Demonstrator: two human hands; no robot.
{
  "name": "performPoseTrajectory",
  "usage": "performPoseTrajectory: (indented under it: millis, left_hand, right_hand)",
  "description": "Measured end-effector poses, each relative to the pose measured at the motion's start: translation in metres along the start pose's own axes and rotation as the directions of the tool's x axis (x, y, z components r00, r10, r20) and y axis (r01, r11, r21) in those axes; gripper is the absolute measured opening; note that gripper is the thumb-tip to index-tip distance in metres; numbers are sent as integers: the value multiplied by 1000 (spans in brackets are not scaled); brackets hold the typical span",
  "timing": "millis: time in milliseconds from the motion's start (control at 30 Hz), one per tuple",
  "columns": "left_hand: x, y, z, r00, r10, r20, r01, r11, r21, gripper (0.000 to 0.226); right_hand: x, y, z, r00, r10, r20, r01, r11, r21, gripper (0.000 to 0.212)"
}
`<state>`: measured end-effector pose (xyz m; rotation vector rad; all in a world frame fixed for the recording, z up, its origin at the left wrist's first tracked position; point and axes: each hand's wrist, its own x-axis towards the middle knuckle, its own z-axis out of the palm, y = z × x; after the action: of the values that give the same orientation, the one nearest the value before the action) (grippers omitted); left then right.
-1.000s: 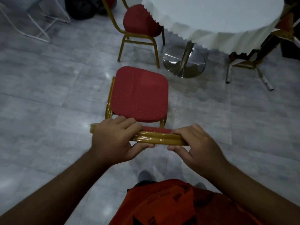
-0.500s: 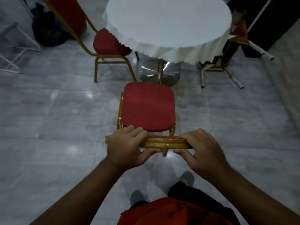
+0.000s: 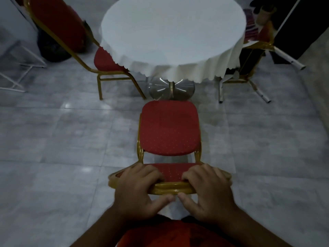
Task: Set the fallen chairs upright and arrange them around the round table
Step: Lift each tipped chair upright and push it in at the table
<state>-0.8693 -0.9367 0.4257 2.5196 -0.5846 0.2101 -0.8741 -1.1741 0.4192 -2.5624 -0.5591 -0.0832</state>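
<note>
A red-cushioned chair with a gold frame point(image 3: 169, 129) stands upright in front of me, its seat facing the round table point(image 3: 172, 32) with a white cloth. My left hand point(image 3: 138, 189) and my right hand point(image 3: 208, 189) both grip the top rail of its backrest, thumbs nearly touching underneath. The seat's front edge is close to the table's shiny metal base point(image 3: 171, 90). A second red chair point(image 3: 74, 43) stands upright at the table's left side. Another gold-framed chair point(image 3: 252, 56) sits at the table's right, partly hidden by the cloth.
Grey tiled floor surrounds the table. A dark bag point(image 3: 51, 49) lies behind the left chair. A white wire rack point(image 3: 19, 72) stands at the far left. A dark cabinet point(image 3: 302, 24) and a white pole point(image 3: 288, 57) are at the far right.
The chair and I have moved toward the table, so the seat now sits near the base. My hands have slid closer together on the backrest rail.
</note>
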Motion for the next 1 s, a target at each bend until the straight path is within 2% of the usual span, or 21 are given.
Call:
performPoseTrajectory:
  millis: [100, 267, 500, 800, 1000]
  left_hand:
    - [21, -6, 12, 992, -33, -124, 44, 995, 87, 51]
    - [66, -30, 17, 980, -86, -179, 102, 991, 82, 40]
    - [125, -78, 12, 979, -55, -198, 69, 996, 63, 40]
    - [159, -130, 6, 962, 13, -272, 14, 995, 97, 39]
    - [172, -143, 4, 965, -13, -261, 38, 995, 89, 36]
  right_hand:
    - [20, 8, 1, 999, 25, -35, -25, 1000, 5, 23]
    - [67, 22, 6, 989, 120, -83, -123, 991, -43, 22]
    - [139, 27, 19, 949, 207, -239, -233, 969, -84, 31]
    - [190, 19, 37, 930, 211, -300, -257, 958, -124, 31]
    - [205, 22, 40, 932, 223, -286, -270, 953, -135, 33]
